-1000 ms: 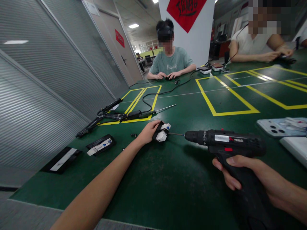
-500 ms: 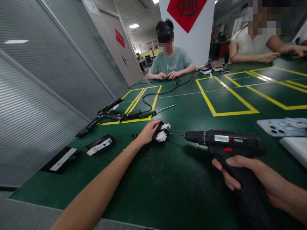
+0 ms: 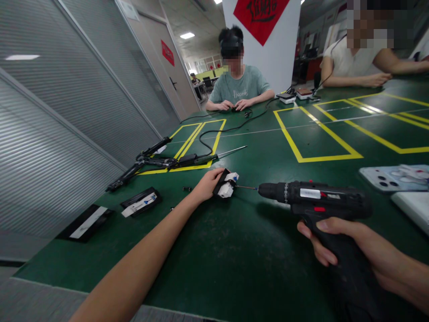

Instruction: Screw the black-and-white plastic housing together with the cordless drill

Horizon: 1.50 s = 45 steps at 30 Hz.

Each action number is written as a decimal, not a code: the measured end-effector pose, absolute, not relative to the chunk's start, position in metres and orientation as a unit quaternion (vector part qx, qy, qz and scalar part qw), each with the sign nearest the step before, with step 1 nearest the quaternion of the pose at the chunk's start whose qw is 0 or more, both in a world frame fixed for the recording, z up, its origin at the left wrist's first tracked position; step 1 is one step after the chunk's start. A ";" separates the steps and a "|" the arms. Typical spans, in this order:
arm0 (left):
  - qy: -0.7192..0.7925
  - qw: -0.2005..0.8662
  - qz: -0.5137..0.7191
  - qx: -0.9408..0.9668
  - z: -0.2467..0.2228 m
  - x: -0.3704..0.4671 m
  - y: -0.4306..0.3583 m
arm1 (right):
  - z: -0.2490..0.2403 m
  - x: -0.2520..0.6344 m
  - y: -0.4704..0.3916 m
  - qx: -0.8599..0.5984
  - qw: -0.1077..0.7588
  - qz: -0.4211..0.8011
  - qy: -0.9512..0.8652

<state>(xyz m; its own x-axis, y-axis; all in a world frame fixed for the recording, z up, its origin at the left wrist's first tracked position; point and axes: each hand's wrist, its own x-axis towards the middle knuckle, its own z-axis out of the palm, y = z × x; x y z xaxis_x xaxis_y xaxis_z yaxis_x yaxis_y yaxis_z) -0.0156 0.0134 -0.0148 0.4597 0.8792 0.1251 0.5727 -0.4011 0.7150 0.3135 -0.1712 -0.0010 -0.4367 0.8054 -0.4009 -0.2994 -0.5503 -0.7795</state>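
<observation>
My left hand (image 3: 208,184) is closed around a small black-and-white part (image 3: 226,187) with a blue detail, holding it on the green table. A black cordless drill (image 3: 321,199) is gripped by my right hand (image 3: 338,239), its body lying level and pointing left. From the chuck a long thin bit (image 3: 246,187) reaches to the right side of the part; whether its tip sits in a screw is too small to tell. Left of my forearm lie a similar black-and-white part (image 3: 140,202) and a flat black piece with a white strip (image 3: 85,222).
A black jointed arm (image 3: 140,163) and a soldering iron-like tool (image 3: 208,158) with a cable lie beyond my left hand. At the right are a phone (image 3: 385,179) and a white box (image 3: 414,208). Two people sit across the table (image 3: 241,268).
My hands, the drill and the held part stay almost exactly where they were. At the far right, the seated person's outstretched arm has shifted slightly.
</observation>
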 end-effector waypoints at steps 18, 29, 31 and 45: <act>0.458 0.305 0.253 0.796 -0.016 -0.016 0.014 | -0.002 0.313 -0.170 -0.398 0.359 0.784 -0.313; 0.456 0.308 0.248 0.798 -0.013 -0.015 0.013 | 0.002 0.311 -0.170 -0.396 0.361 0.776 -0.331; 0.458 0.306 0.251 0.796 -0.014 -0.015 0.013 | 0.001 0.311 -0.170 -0.394 0.362 0.775 -0.336; 0.459 0.300 0.249 0.798 -0.017 -0.017 0.015 | -0.005 0.314 -0.170 -0.391 0.366 0.778 -0.328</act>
